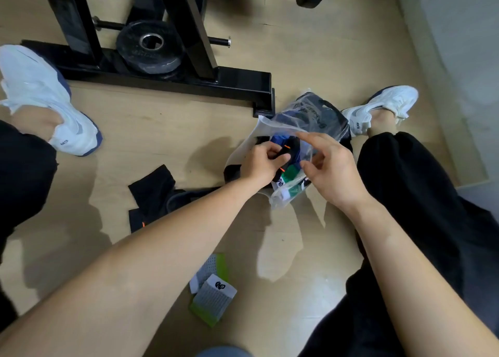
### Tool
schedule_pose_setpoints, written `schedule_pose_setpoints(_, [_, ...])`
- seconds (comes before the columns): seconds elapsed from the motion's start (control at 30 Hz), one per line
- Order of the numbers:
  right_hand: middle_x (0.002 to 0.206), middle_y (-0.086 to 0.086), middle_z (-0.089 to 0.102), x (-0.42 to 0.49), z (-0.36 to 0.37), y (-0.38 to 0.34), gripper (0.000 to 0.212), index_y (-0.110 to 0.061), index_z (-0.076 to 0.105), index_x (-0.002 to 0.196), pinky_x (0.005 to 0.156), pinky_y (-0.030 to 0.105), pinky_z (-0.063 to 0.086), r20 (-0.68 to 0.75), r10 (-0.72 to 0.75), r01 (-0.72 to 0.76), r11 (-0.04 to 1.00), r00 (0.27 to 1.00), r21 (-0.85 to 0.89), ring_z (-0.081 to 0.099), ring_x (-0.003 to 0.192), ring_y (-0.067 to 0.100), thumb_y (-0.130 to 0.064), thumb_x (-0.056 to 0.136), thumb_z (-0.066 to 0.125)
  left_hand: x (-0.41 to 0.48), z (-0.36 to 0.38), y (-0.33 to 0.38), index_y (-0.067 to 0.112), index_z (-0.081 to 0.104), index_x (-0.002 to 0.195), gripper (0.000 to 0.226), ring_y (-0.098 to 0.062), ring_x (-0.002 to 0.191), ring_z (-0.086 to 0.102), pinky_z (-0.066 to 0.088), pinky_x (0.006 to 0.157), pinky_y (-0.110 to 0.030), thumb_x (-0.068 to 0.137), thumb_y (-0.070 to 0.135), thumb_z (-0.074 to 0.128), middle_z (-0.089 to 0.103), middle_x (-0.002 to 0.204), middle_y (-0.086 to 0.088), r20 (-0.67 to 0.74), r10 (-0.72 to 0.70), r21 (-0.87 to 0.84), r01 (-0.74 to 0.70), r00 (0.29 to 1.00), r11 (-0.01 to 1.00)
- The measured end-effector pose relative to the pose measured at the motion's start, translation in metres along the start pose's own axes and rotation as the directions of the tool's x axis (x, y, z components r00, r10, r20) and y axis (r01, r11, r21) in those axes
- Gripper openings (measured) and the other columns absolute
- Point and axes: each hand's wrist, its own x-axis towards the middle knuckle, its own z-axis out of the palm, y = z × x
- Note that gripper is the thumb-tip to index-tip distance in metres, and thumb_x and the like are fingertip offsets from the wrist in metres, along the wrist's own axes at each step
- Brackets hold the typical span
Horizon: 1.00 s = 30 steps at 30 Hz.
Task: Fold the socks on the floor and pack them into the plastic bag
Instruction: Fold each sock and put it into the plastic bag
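left hand [263, 165]: fingers curled round a folded black sock [286, 152] with orange marks, gripping it at the bag's mouth
right hand [333, 167]: thumb and fingers curled, pinching the clear film on the right side of the mouth; the exact contact is partly hidden by the film's glare
plastic bag [295, 114]: clear, lying on the wood floor [189, 130] between the person's legs, mouth towards the hands
black sock vs hands: sticks out past the left fingertips and sits between both hands, part-way into the mouth
bag contents: blue sock [278, 138] just behind the black one, green-and-white sock [291, 173] below it near the right thumb, and dark fabric at the far end that I can't identify
loose black socks [154, 190]: flat on the floor left of the bag, partly under the left forearm, well apart from the hand
grey-and-lime socks [213, 289]: on the floor near the body, between the forearms
far edge: the foot of the black weight rack [243, 84] ends just beside the bag's far-left corner; a weight plate [151, 50] rests on the rack's base
right edge: the right white sneaker [383, 105] is just beside the bag's far end, and the black trouser leg [405, 173] is close along its side
left edge: the left white sneaker [40, 95] is well apart
open room: bare floor left of the bag up to the loose black socks, plus a strip between the bag and the grey-and-lime socks
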Motion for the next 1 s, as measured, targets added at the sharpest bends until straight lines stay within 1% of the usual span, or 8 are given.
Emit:
schedule_pose_setpoints(0.07, [0.128, -0.004, 0.058, -0.001, 0.001, -0.001, 0.059, -0.019, 0.058, 0.138, 0.070, 0.005, 0.041, 0.001, 0.009, -0.009, 1.000, 1.000, 0.008, 0.056, 0.065, 0.002, 0.004, 0.085, 0.067, 0.007, 0.008, -0.002, 0.033, 0.069, 0.086, 0.022, -0.016, 0.087, 0.070, 0.056, 0.087, -0.042, 0.072, 0.049, 0.077, 0.071, 0.082, 0.009, 0.008, -0.008, 0.041, 0.007, 1.000, 0.999])
schedule_pose_setpoints(0.33, [0.130, -0.001, 0.059, -0.002, 0.003, 0.002, 0.060, -0.019, 0.058, 0.138, 0.074, 0.004, 0.042, 0.015, 0.020, -0.020, 1.000, 1.000, 0.005, 0.055, 0.068, -0.005, 0.007, 0.084, 0.064, 0.004, 0.009, 0.004, 0.018, 0.074, 0.112, 0.022, -0.006, 0.084, 0.062, 0.042, 0.073, -0.018, 0.093, 0.027, 0.070, 0.071, 0.090, 0.004, 0.242, 0.057, 0.209, -0.109, 0.969, 0.972])
schedule_pose_setpoints(0.43, [0.135, 0.000, 0.057, -0.002, 0.007, 0.001, 0.059, -0.018, 0.058, 0.138, 0.088, 0.021, 0.051, 0.029, 0.030, -0.031, 1.000, 0.999, 0.004, 0.055, 0.077, -0.006, 0.003, 0.084, 0.066, -0.002, -0.007, -0.008, 0.015, 0.073, 0.114, 0.026, -0.005, 0.097, 0.065, 0.046, 0.087, -0.015, 0.088, 0.015, 0.075, 0.071, 0.100, 0.010, 0.245, 0.128, 0.087, -0.154, 0.961, 0.984])
schedule_pose_setpoints(0.5, [0.135, 0.001, 0.057, -0.003, 0.011, -0.001, 0.056, -0.018, 0.059, 0.137, 0.095, 0.036, 0.053, 0.052, 0.040, -0.040, 0.999, 0.998, -0.002, 0.066, 0.090, 0.018, 0.000, 0.084, 0.068, -0.011, -0.023, -0.012, 0.014, 0.072, 0.112, 0.025, -0.006, 0.104, 0.066, 0.049, 0.099, -0.020, 0.089, 0.005, 0.072, 0.072, 0.105, 0.008, 0.222, 0.153, 0.003, -0.157, 0.963, 0.988])
schedule_pose_setpoints(0.6, [0.125, 0.002, 0.058, -0.004, 0.015, -0.002, 0.054, -0.018, 0.061, 0.134, 0.096, 0.043, 0.051, 0.082, 0.016, -0.010, 0.997, 0.996, -0.074, 0.062, 0.104, 0.027, -0.005, 0.083, 0.071, -0.027, -0.056, -0.015, 0.005, 0.074, 0.107, 0.021, -0.008, 0.092, 0.069, 0.052, 0.090, -0.017, 0.089, -0.003, 0.069, 0.074, 0.100, 0.000, 0.146, 0.195, -0.020, -0.194, 0.970, 0.981])
schedule_pose_setpoints(0.77, [0.132, 0.006, 0.057, -0.010, 0.016, -0.025, 0.043, -0.016, 0.064, 0.129, 0.089, 0.040, 0.051, -0.044, -0.156, 0.139, 0.953, 0.987, -0.268, 0.057, 0.114, 0.032, -0.013, 0.086, 0.069, -0.049, -0.132, -0.045, 0.024, 0.076, 0.097, 0.014, -0.004, 0.078, 0.067, 0.056, 0.079, -0.028, 0.087, 0.016, 0.069, 0.073, 0.087, 0.014, -0.018, 0.199, 0.402, -0.175, 0.980, 0.899])
schedule_pose_setpoints(0.83, [0.122, 0.005, 0.062, -0.013, 0.016, -0.038, 0.036, -0.014, 0.067, 0.124, 0.086, 0.038, 0.053, -0.095, -0.223, 0.195, 0.950, 0.970, -0.243, 0.060, 0.108, 0.030, -0.014, 0.088, 0.067, -0.055, -0.152, -0.058, 0.028, 0.072, 0.106, 0.019, -0.006, 0.093, 0.066, 0.055, 0.085, -0.033, 0.088, 0.029, 0.070, 0.071, 0.099, 0.015, 0.019, 0.097, 0.572, -0.090, 0.995, 0.815])
schedule_pose_setpoints(1.0, [0.100, 0.001, 0.069, -0.022, 0.030, -0.049, 0.031, -0.015, 0.071, 0.116, 0.075, 0.038, 0.057, 0.142, -0.252, 0.269, 0.957, 0.957, -0.112, 0.066, 0.082, 0.020, -0.014, 0.085, 0.072, -0.065, -0.163, -0.091, 0.031, 0.061, 0.132, 0.053, -0.027, 0.124, 0.052, 0.047, 0.099, -0.042, 0.084, 0.049, 0.074, 0.063, 0.131, 0.003, 0.193, -0.176, 0.825, -0.063, 0.965, 0.561])
